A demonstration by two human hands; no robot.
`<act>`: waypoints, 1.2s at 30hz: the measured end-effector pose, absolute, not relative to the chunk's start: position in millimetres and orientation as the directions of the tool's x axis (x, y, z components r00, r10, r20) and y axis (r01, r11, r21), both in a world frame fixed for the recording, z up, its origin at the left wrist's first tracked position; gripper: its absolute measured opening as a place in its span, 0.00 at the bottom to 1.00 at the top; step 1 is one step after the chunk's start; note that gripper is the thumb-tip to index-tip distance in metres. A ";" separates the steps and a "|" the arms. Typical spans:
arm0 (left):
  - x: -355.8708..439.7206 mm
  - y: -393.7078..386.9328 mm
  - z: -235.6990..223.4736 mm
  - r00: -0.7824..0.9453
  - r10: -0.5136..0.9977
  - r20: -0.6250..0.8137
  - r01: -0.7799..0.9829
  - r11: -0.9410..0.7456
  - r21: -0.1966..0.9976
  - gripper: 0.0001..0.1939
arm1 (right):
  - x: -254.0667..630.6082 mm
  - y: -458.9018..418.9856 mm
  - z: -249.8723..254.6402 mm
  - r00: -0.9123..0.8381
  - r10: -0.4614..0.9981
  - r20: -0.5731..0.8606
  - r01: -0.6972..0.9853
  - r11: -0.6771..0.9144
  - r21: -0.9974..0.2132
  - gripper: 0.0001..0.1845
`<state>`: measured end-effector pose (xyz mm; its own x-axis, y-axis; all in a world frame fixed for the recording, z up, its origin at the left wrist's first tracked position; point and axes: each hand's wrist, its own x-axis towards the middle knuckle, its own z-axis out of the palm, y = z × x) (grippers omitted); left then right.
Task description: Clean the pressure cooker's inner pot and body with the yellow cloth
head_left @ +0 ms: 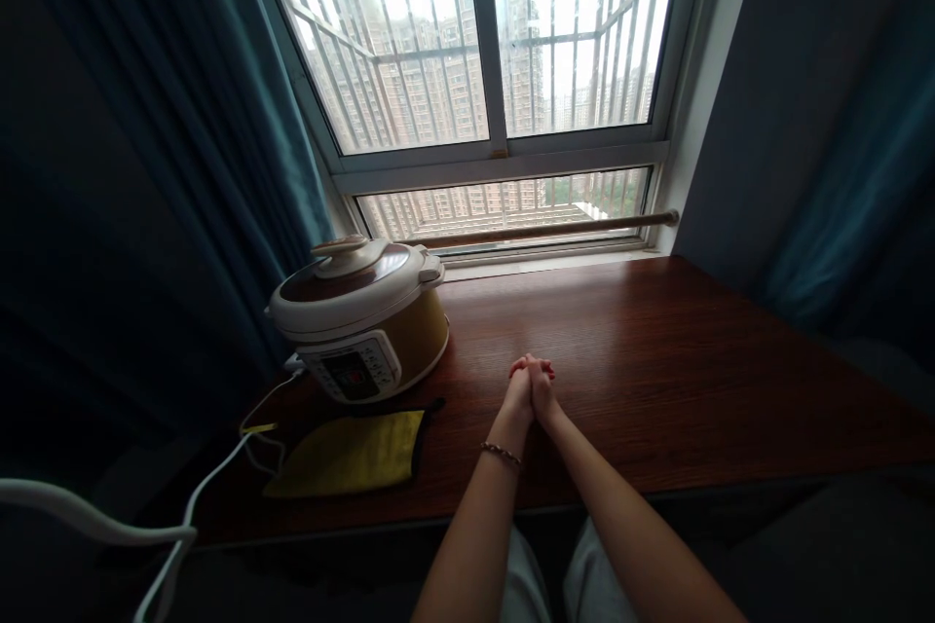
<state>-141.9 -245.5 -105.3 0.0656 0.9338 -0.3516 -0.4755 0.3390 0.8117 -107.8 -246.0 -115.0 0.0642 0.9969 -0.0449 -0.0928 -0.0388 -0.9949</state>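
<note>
My left hand (520, 391) and my right hand (544, 387) are clasped together, fingers interlaced, and rest on the dark wooden sill (657, 360) in front of me. Nothing shows inside the clasp. A beaded bracelet (501, 454) circles my left wrist. A yellow and white electric cooker (361, 316) with its lid on stands to the left of my hands, about a hand's width away. A yellow cloth with dark edging (349, 455) lies flat in front of the cooker, near the sill's front edge.
A white power cord (191, 506) runs from the cooker's back off the left edge. A barred window (482, 68) rises behind the sill, with a wooden rod (555, 229) along its base. Teal curtains (219, 136) hang on both sides.
</note>
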 end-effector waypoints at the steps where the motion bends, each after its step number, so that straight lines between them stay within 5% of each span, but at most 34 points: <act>1: -142.4 -244.9 -106.1 0.066 0.931 -0.359 -0.478 0.346 0.808 0.07 | -108.4 -245.4 -115.5 0.067 0.997 -0.044 -0.100 -0.037 -0.994 0.29; 36: -144.2 -241.5 -106.6 0.051 0.914 -0.402 -0.479 0.376 0.793 0.05 | -110.2 -236.9 -127.8 0.047 0.998 -0.047 -0.199 -0.037 -0.979 0.28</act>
<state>-144.2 -241.5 -106.6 0.0506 0.9141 -0.4024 -0.4788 0.3758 0.7934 -110.2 -236.9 -127.8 0.0469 0.9978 -0.0468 -0.1989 -0.0366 -0.9793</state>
